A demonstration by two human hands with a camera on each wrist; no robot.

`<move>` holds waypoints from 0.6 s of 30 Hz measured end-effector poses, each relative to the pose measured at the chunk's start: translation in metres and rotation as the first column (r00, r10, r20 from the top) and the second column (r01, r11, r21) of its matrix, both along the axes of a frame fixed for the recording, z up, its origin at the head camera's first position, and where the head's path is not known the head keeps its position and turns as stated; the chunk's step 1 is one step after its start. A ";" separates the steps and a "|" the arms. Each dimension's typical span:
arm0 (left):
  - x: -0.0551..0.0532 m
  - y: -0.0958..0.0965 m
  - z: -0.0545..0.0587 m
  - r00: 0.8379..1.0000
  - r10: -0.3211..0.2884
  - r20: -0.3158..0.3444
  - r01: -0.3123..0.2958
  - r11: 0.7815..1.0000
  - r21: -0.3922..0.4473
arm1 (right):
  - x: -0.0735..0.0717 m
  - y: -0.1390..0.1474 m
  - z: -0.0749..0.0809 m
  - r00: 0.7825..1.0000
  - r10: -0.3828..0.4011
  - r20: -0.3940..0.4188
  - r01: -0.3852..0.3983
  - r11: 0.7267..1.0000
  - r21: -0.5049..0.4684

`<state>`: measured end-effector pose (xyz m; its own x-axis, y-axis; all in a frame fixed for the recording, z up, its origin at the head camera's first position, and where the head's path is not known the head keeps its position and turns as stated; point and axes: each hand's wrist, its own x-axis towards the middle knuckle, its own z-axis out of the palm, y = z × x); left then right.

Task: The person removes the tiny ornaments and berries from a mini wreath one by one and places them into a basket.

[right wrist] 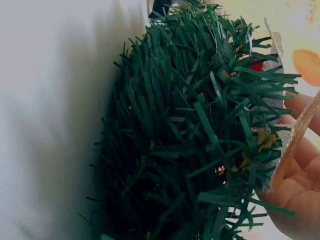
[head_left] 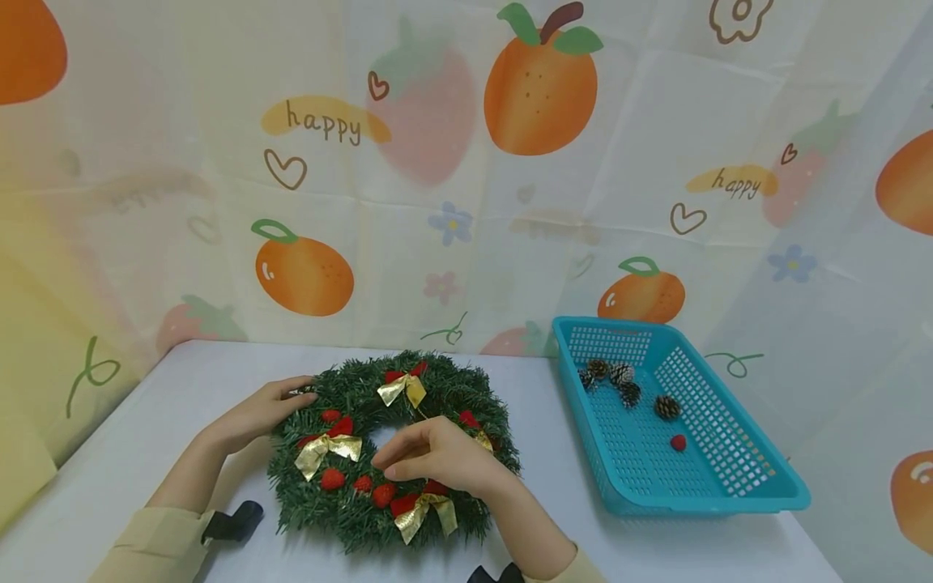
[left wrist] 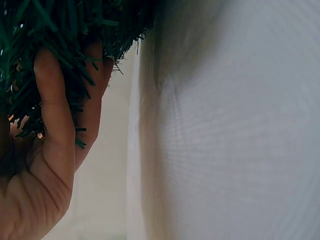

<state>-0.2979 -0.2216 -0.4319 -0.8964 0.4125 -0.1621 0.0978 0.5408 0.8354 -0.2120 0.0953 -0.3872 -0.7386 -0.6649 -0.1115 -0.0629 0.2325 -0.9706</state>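
Observation:
A green artificial Christmas wreath lies on the table, trimmed with gold-and-red bows and several red berries. My left hand holds the wreath's outer left edge; in the left wrist view its fingers reach in among the green needles. Over the wreath's centre hangs my right hand, fingers loosely bent and pointing left, with no object showing between them. Just below its fingertips are a red berry and a bow. The right wrist view shows that hand partly hidden behind needles and ribbon.
A blue plastic basket stands to the right of the wreath. Inside it are several pine cones and one red berry. The table has a white cover, and a fruit-printed curtain hangs behind it.

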 end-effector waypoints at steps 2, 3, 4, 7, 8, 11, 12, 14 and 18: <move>0.000 0.000 0.000 1.000 0.001 -0.001 -0.001 1.000 0.001 | 0.000 0.000 0.000 1.000 0.002 0.003 -0.002 1.000 -0.002; -0.001 0.000 -0.001 1.000 0.000 -0.001 0.000 1.000 0.001 | 0.000 0.000 -0.001 1.000 0.003 0.002 -0.003 1.000 -0.004; -0.001 0.000 -0.001 1.000 0.000 0.000 0.000 1.000 0.001 | 0.000 0.000 -0.001 1.000 0.004 -0.002 -0.004 1.000 -0.004; -0.001 0.000 -0.001 1.000 -0.001 0.002 0.001 1.000 0.002 | -0.001 0.001 -0.001 1.000 0.010 -0.015 -0.010 1.000 0.002; -0.001 0.000 0.000 1.000 -0.002 0.003 0.002 1.000 0.003 | -0.001 0.001 -0.001 1.000 0.010 -0.023 -0.010 1.000 0.006; -0.001 0.000 0.000 1.000 -0.003 0.004 0.003 1.000 0.003 | -0.001 0.002 -0.002 0.999 0.021 -0.040 -0.020 1.000 0.023; -0.001 0.000 0.000 1.000 -0.003 0.005 0.003 1.000 0.003 | -0.001 0.002 -0.002 0.999 0.024 -0.044 -0.023 0.999 0.027; -0.001 0.000 -0.001 1.000 -0.002 0.006 0.002 1.000 0.001 | -0.001 0.002 -0.003 0.998 0.033 -0.050 -0.032 0.999 0.033; -0.002 0.000 -0.002 1.000 -0.001 0.002 0.001 1.000 -0.002 | -0.001 0.001 -0.005 0.997 0.050 -0.055 -0.048 0.998 0.046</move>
<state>-0.2995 -0.2217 -0.4338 -0.8958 0.4129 -0.1644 0.0969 0.5425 0.8345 -0.2129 0.0967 -0.3926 -0.7113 -0.6956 -0.1007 -0.1297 0.2707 -0.9539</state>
